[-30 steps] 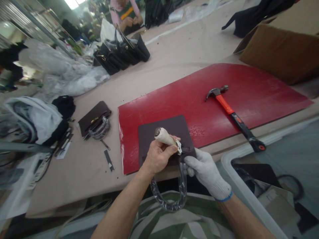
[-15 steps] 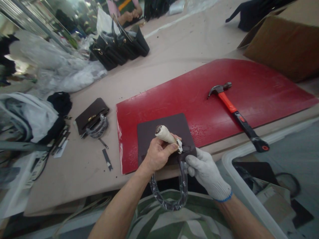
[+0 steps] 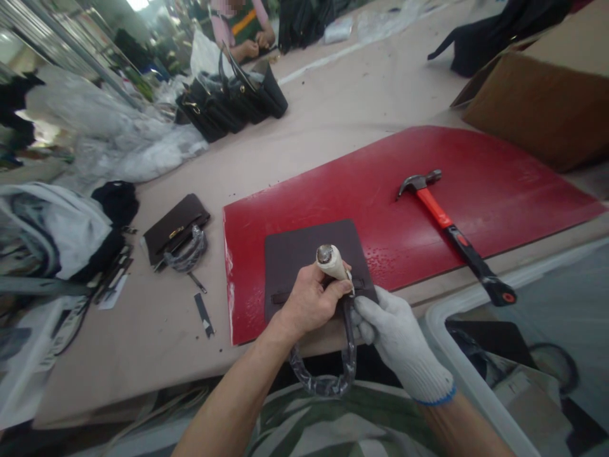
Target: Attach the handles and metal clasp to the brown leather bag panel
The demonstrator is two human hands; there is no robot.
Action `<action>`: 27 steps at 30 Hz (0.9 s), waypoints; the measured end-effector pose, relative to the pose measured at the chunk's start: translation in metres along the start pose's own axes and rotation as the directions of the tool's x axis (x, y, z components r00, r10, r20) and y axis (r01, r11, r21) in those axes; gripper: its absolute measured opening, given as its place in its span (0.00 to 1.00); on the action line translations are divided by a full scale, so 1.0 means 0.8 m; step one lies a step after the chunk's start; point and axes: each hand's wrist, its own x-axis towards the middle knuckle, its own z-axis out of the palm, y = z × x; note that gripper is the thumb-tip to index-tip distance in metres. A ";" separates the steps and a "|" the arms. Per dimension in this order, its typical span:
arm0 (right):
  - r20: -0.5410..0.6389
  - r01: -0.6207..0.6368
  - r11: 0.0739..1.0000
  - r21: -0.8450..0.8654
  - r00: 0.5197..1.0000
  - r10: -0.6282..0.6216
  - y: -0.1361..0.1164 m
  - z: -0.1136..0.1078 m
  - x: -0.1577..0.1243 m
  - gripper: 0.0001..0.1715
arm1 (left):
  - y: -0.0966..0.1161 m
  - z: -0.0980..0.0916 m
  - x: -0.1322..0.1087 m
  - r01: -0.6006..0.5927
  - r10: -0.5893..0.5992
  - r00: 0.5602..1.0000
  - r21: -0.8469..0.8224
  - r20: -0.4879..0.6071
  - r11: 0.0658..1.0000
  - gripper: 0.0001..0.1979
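My left hand (image 3: 309, 301), bare, is closed around a tool with a thick cream wrapped handle (image 3: 335, 265). Its working end points down at the brown bag panel (image 3: 309, 254) and is hidden by my fingers. My right hand (image 3: 397, 333), in a white knitted glove, pinches close to the panel's near right corner, at the base of the bag handle (image 3: 328, 383); exactly what lies between its fingers is partly hidden. Clear plastic film wraps this handle, which loops down over the table edge towards my body. The panel lies flat on a red board (image 3: 304, 197).
A claw hammer (image 3: 445, 222) rests across the board on the right. To the left lie a small brown bag (image 3: 174, 222) and a dark strip (image 3: 204, 315). Black bags (image 3: 238, 95), a cardboard box (image 3: 537, 108) and a plastic bin (image 3: 435, 314) surround the work area. Across the table sits another person (image 3: 252, 32).
The wrapped handle in my left hand has swung right and stands more upright, its butt end now facing me. My right hand keeps its hold; the view has tilted slightly.
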 end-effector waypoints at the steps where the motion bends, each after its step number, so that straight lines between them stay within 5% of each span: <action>1: -0.029 0.003 0.999 -0.036 1.000 -0.004 -0.004 0.001 0.001 0.18 | -0.001 0.001 0.004 -0.010 0.010 1.000 0.021 0.002 1.000 0.09; 8: -0.132 -0.075 0.886 -0.458 0.991 0.016 -0.022 -0.009 0.005 0.20 | -0.013 0.010 0.008 -0.143 0.138 0.989 0.147 0.047 0.979 0.04; 13: -0.081 -0.047 0.562 -0.826 0.996 -0.035 -0.035 -0.022 0.005 0.23 | -0.020 0.016 -0.003 -0.281 0.267 0.959 0.201 0.092 0.939 0.07; 20: 0.039 0.028 0.250 -0.968 0.998 0.039 -0.057 -0.056 -0.011 0.22 | -0.023 0.021 -0.006 -0.333 0.323 0.943 0.246 0.081 0.910 0.10; 23: -0.090 -0.067 0.169 -0.983 0.987 -0.133 -0.087 -0.079 -0.013 0.21 | -0.023 0.021 -0.006 -0.324 0.316 0.946 0.245 0.071 0.914 0.10; 27: -0.167 -0.218 -0.049 -0.975 0.856 -0.489 -0.131 -0.108 0.017 0.29 | -0.023 0.023 -0.007 -0.328 0.325 0.944 0.242 0.054 0.913 0.10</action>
